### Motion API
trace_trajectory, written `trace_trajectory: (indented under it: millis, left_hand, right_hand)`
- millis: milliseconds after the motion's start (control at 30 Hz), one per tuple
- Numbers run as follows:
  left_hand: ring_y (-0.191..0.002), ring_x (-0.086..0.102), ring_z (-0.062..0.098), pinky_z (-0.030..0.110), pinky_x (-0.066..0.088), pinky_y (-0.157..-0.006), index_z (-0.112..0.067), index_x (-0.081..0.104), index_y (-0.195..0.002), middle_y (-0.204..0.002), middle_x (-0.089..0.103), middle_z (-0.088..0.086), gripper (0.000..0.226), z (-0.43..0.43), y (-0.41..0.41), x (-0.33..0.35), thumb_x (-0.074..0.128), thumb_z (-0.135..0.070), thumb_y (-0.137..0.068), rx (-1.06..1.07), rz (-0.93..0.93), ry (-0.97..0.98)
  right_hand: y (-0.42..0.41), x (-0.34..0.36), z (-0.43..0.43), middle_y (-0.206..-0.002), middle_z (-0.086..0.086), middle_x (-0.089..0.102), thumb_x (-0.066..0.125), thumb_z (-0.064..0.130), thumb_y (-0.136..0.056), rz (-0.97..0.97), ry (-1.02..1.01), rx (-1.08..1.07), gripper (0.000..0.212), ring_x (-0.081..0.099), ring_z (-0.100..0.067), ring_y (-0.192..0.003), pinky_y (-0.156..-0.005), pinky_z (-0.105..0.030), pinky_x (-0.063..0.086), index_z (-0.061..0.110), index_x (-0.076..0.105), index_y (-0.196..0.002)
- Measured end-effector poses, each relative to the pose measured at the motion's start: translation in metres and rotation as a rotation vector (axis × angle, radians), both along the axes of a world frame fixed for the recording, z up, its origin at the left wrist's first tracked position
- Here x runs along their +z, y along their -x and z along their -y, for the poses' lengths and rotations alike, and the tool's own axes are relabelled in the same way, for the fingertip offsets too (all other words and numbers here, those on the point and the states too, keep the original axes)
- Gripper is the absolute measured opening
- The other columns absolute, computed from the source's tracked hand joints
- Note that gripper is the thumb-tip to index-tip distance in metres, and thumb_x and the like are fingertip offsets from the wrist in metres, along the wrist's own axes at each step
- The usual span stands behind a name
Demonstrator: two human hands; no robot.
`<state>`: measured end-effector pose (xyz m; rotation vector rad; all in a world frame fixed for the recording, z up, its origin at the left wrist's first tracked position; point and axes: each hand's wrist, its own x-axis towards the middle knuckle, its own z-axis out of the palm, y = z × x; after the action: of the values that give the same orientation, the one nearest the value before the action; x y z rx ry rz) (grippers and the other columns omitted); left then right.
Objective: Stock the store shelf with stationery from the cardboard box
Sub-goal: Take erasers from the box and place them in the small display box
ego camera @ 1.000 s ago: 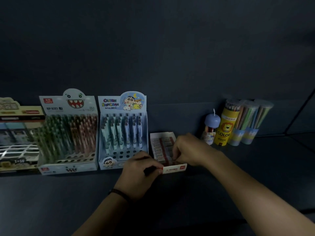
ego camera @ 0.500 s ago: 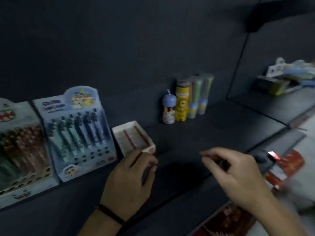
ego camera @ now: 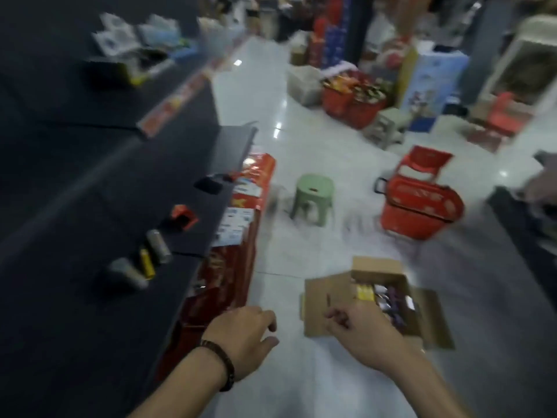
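Both hands empty: left hand (ego camera: 241, 339) loosely spread, right hand (ego camera: 361, 336) loosely curled over the cardboard box (ego camera: 319, 306) near flap. Box on floor, stationery packs (ego camera: 388, 297) inside — shelf (ego camera: 75, 191) sparsely stocked; judged much left.

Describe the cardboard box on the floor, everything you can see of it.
The cardboard box is plain brown, small and open, its flaps folded outward left, right and back. It sits upright on the pale glossy floor. Inside lie packed items, one yellow pack among darker ones, all blurred. The right hand hovers over its left flap; contact cannot be judged.
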<state>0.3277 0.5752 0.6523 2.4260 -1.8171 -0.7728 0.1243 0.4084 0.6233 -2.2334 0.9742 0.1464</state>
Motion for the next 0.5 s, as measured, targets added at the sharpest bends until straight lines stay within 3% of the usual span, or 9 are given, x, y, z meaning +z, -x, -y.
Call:
trace_trajectory:
  millis: [67,200,300,500]
  left_hand:
    - [-0.117,0.060,0.018,0.039,0.051,-0.098,-0.037,0.059,-0.125,-0.125,0.061,-0.009,0.031,0.053,0.040,-0.033,0.050,-0.056,-0.102,-0.068,-0.017,-0.128]
    - [-0.118,0.060,0.020,0.039,0.050,-0.099,-0.036,0.060,-0.126,-0.126,0.062,-0.006,0.035,0.145,0.097,-0.096,0.050,-0.058,-0.101,-0.187,-0.022,-0.329]
    - [-0.117,0.059,0.017,0.033,0.050,-0.096,-0.034,0.059,-0.127,-0.128,0.061,-0.006,0.034,0.210,0.124,-0.144,0.048,-0.055,-0.103,-0.197,-0.073,-0.415]
    - [-0.107,0.063,0.018,0.035,0.054,-0.094,-0.028,0.064,-0.120,-0.121,0.065,-0.003,0.026,0.337,0.155,-0.255,0.050,-0.044,-0.105,-0.209,-0.178,-0.434]
  right_hand:
    - [0.071,-0.031,0.043,-0.098,0.007,0.078,0.069,0.039,-0.096,-0.087,-0.053,-0.120,0.015,0.071,-0.005,-0.091,-0.078,-0.022,0.055,0.028,0.077,-0.103]
    - [0.172,-0.088,0.117,-0.117,0.005,0.069,0.068,0.046,-0.098,-0.213,-0.175,-0.289,0.027,0.065,-0.010,-0.097,-0.078,-0.022,0.047,0.028,0.070,-0.117]
    - [0.208,-0.137,0.166,-0.115,0.005,0.072,0.067,0.048,-0.099,-0.249,-0.245,-0.406,0.032,0.065,-0.012,-0.099,-0.081,-0.026,0.049,0.027,0.069,-0.123]
    - [0.217,-0.248,0.267,-0.101,0.008,0.069,0.067,0.047,-0.098,-0.282,-0.343,-0.485,0.032,0.063,-0.008,-0.089,-0.069,-0.021,0.044,0.024,0.073,-0.121]
